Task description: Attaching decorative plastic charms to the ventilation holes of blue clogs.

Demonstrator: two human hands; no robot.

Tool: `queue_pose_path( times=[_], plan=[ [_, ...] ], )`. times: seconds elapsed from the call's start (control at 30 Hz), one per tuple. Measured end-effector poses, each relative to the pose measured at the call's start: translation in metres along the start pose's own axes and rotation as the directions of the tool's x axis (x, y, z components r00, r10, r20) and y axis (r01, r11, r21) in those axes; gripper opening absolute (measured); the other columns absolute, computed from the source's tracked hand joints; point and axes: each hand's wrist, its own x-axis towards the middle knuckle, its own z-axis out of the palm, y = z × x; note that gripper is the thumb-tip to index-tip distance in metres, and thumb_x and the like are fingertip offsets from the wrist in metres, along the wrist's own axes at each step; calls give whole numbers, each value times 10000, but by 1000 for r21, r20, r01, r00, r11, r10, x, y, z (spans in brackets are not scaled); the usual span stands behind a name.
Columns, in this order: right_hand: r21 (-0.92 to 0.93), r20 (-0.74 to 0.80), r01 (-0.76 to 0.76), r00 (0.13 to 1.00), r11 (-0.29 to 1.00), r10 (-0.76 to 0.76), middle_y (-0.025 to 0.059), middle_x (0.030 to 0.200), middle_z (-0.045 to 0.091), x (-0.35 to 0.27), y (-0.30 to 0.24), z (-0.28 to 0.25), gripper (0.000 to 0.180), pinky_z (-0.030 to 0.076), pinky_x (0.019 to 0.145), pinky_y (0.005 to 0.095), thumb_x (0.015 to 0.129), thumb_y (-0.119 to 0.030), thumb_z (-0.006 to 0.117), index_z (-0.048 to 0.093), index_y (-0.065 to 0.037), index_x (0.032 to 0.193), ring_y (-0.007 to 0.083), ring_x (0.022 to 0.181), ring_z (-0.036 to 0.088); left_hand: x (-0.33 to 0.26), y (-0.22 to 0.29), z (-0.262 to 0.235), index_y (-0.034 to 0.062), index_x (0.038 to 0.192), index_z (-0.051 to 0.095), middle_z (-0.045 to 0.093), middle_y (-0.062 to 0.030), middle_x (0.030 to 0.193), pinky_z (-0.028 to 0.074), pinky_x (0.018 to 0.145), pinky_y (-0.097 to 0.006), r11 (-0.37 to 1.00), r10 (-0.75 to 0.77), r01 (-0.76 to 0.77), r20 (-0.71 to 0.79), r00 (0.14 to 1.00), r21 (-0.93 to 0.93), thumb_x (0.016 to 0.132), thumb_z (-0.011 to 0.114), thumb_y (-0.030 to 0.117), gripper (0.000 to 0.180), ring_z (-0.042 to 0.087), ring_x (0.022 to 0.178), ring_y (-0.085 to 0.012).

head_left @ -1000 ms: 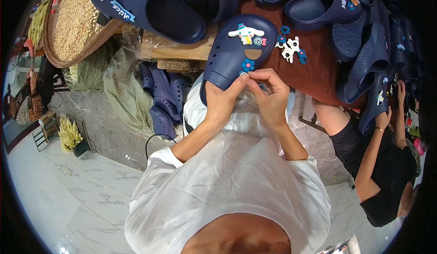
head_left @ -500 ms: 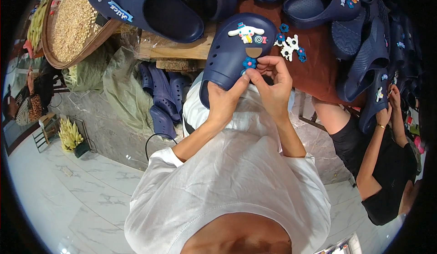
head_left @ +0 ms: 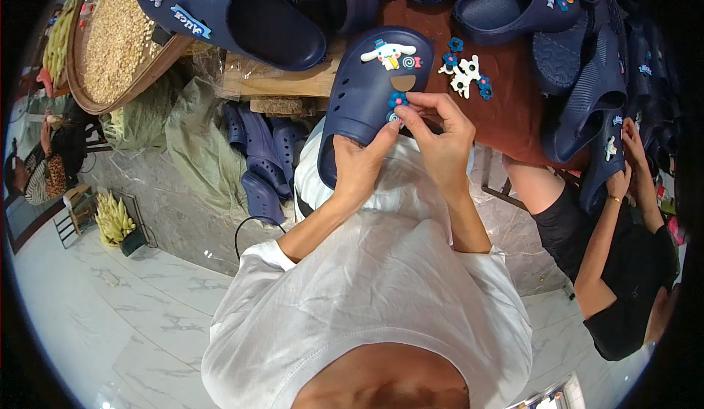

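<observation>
A navy blue foam clog [head_left: 364, 90] lies toe-away on the red-brown table edge, with a white cartoon charm, a spiral charm and a blue flower charm on its top. My left hand [head_left: 359, 163] grips the clog's heel end from below. My right hand [head_left: 438, 134] pinches a small round blue-and-white charm [head_left: 394, 117] against the clog's top, thumb and forefinger closed on it. Loose blue flower and white charms [head_left: 462, 71] lie on the table just right of the clog.
Several more navy clogs [head_left: 235, 13] crowd the red-brown table [head_left: 513, 126]. A person in black [head_left: 623, 262] at the right handles another clog [head_left: 601, 159]. A round tray of grain [head_left: 117, 38] sits at the left; more clogs [head_left: 264, 159] hang below the table.
The clog has stayed in place. My right hand has shifted from its lower side up onto its top, pressing the small round charm there.
</observation>
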Motion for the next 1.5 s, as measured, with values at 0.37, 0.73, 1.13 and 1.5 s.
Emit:
queue_pose_path(
  times=[0.37,0.73,1.13,1.5],
  plan=[
    [-62,-16,34,999,998,-35,101,924,624,-14,17,-14,155,512,706,284,848,-22,662,652,1,1001,176,801,643,6,3,4,-48,1127,588,642,-87,1072,475,846,-265,998,50,-46,-81,995,48,821,707,56,345,613,946,-140],
    [-603,-258,-24,952,797,-167,120,927,601,18,60,-85,212,486,720,362,852,-104,659,626,-34,1049,256,806,611,7,8,-4,-96,1306,434,496,-117,1334,304,1077,-314,982,-126,142,126,984,-127,921,559,165,481,460,1235,-181],
    [-694,-211,-21,962,720,-175,140,887,621,24,67,-90,156,488,712,397,877,-126,645,621,-11,979,273,798,628,22,20,-13,-71,1368,369,406,-204,1449,258,1156,-456,574,-307,328,175,936,-750,926,437,210,528,398,1344,-314],
    [-575,-161,105,958,812,-238,99,924,630,25,40,-77,150,477,722,321,955,-107,542,632,0,1011,208,815,622,13,21,-15,-44,1334,388,475,-200,1357,335,1114,-484,651,-271,348,221,937,-674,877,482,47,476,464,1278,-328]
  ],
)
